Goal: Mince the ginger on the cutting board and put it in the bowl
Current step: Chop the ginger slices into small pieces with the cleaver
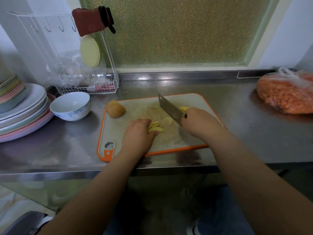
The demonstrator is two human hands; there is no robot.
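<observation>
An orange-rimmed grey cutting board [128,143] lies on the steel counter. My left hand [138,133] presses down on a fanned stack of yellow ginger slices [155,127] at mid-board. One loose ginger slice [168,120] lies just right of them. My right hand [198,122] grips the handle of a cleaver [169,108], its blade raised and angled toward the far left, above the board. Another ginger bit [184,108] shows behind the knuckles. An uncut ginger chunk [115,109] rests on the board's far left corner. A white empty bowl [71,106] stands left of the board.
Stacked pastel plates [22,116] fill the left counter end beside the bowl. A white wire rack [94,85] with plastic wrap stands behind it. A plastic bag of orange pieces [286,94] sits far right. The counter's front edge runs just below the board.
</observation>
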